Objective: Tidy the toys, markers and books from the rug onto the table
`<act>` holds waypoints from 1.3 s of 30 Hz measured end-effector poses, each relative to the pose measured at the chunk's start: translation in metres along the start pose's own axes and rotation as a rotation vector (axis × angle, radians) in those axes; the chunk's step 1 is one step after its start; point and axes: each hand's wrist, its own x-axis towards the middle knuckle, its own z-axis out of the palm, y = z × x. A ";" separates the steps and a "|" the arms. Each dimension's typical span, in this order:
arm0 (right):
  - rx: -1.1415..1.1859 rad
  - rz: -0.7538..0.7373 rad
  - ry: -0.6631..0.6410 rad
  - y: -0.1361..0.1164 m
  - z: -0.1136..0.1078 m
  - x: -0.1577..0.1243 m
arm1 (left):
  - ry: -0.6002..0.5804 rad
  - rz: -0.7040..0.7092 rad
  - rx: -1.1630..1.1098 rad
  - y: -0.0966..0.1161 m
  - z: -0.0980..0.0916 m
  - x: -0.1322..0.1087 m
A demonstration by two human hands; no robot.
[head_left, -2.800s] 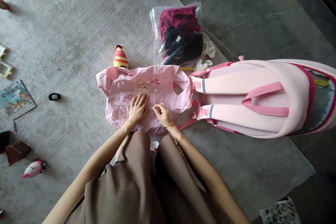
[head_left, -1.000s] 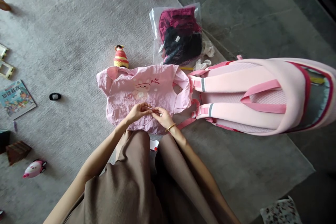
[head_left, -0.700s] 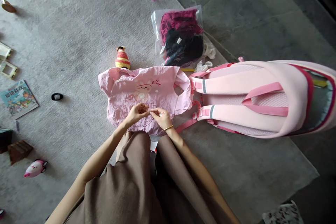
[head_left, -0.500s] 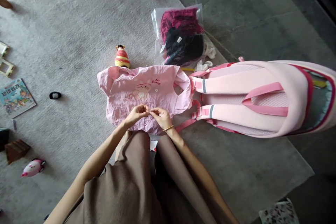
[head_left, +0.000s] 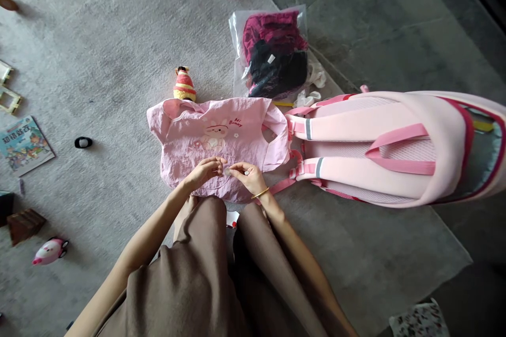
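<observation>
My left hand [head_left: 206, 169] hovers over the lower part of a pink smock [head_left: 247, 145] with a bunny print, its fingers loosely bent and apart with nothing visible in them. Close beside it, my right hand [head_left: 249, 178] pinches a small pale, thin piece [head_left: 227, 171] between thumb and fingertips. A tiny white round thing [head_left: 246, 172] also shows at the fingers of that hand; its kind is too small to make out. The smock lies spread on the carpet in front of my knees, with its printed side up.
A pink backpack [head_left: 367, 168] lies to the right, straps up, touching the smock's edge. Beyond are a clear bag of clothes [head_left: 279, 71] and a striped plush toy [head_left: 184, 84]. At left lie a book [head_left: 26, 145] and a pink toy [head_left: 50, 250] on the carpet [head_left: 118, 63].
My hands have come apart: the right hand has shifted slightly right with the small pale piece, and the left hand's fingers have loosened. The smock has stayed in place.
</observation>
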 end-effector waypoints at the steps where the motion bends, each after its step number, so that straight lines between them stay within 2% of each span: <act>1: 0.008 0.006 0.001 0.000 0.000 0.000 | 0.002 -0.005 -0.003 -0.001 0.001 -0.001; 5: -0.022 0.035 -0.046 0.000 0.000 -0.006 | 0.001 -0.007 0.197 -0.015 0.012 -0.012; 9: -0.113 0.077 -0.127 0.008 0.001 -0.020 | 0.183 0.015 0.388 -0.041 0.022 -0.036; 11: -0.124 0.108 -0.170 0.018 0.005 -0.029 | 0.259 -0.020 0.466 -0.052 0.020 -0.049; 15: -0.094 0.143 -0.233 0.040 0.019 -0.041 | 0.336 -0.077 0.565 -0.065 0.007 -0.071; 18: -0.085 0.144 -0.240 0.048 0.028 -0.042 | 0.344 -0.109 0.516 -0.064 0.002 -0.075; 23: -0.085 0.132 -0.206 0.039 0.030 -0.037 | 0.241 -0.117 0.277 -0.052 0.009 -0.067; 27: -0.051 0.114 -0.163 0.027 0.028 -0.032 | 0.212 -0.022 0.193 -0.044 0.013 -0.056; 29: -0.031 0.102 -0.140 0.022 0.025 -0.028 | 0.233 0.065 0.230 -0.036 0.007 -0.052; 31: -0.036 0.086 -0.108 0.017 0.018 -0.022 | 0.302 0.170 0.351 -0.022 -0.011 -0.053; 33: -0.067 0.051 -0.052 0.008 0.005 -0.013 | 0.455 0.280 0.520 -0.002 -0.042 -0.063; 36: -0.189 -0.052 0.082 -0.018 -0.025 0.009 | 0.802 0.355 0.643 0.029 -0.110 -0.090; 39: -0.433 -0.196 0.287 -0.058 -0.057 0.047 | 1.154 0.230 0.795 0.048 -0.180 -0.116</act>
